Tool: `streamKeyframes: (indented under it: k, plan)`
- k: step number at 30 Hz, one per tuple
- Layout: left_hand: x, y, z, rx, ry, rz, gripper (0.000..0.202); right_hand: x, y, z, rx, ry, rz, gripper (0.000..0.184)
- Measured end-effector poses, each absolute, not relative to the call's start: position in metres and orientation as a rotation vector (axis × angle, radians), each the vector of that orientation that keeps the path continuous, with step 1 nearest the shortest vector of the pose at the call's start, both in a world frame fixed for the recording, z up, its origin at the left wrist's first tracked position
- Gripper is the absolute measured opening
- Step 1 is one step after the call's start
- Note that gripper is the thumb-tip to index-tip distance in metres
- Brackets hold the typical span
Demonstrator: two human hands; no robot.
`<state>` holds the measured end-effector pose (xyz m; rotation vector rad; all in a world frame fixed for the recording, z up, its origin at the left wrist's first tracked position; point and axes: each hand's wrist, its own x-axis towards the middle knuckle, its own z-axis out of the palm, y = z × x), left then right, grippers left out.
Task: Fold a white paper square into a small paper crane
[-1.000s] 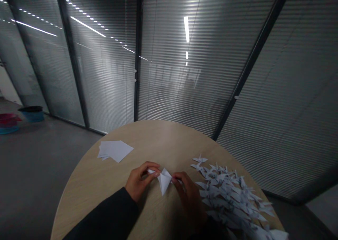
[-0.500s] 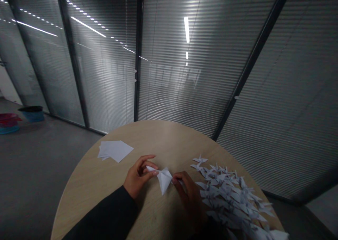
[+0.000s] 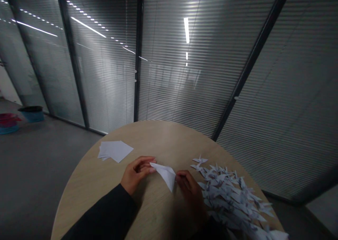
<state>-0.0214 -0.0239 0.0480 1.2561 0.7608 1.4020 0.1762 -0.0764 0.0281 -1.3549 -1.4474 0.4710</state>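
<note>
Between my hands, just above the wooden table, is a white origami crane, its broad folded faces angled down toward me. My left hand has thumb and fingertips closed at its upper left point. On the other side, my right hand pinches its right edge between thumb and index finger; the remaining fingers are curled and in shadow. Close by on the right lies a heap of finished-looking white paper cranes, partly behind my right forearm.
The round wooden table has a small stack of white paper sheets at its left. Glass partitions with blinds stand just behind it. A black-lined blue bin and a red-lined bin are on the floor.
The crane has turned and shifted slightly right, now showing one long slanted face instead of an opened middle. My left hand has drawn slightly left; my right hand has moved slightly right.
</note>
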Motion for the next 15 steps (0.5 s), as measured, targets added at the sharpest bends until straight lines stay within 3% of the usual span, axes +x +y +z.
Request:
streamKeyframes:
  k: [4,15]
  plan:
    - [-0.0222,-0.0236,0.0486,1.324,0.856,1.389,0.016,0.1767,-0.0766,0.0306,-1.343,-1.433,0.506,0.032]
    - [-0.0242,-0.0227,0.0505,1.258,0.857,1.317,0.019,0.1774,-0.0748,0.0298,-1.35,-1.429,0.482,0.035]
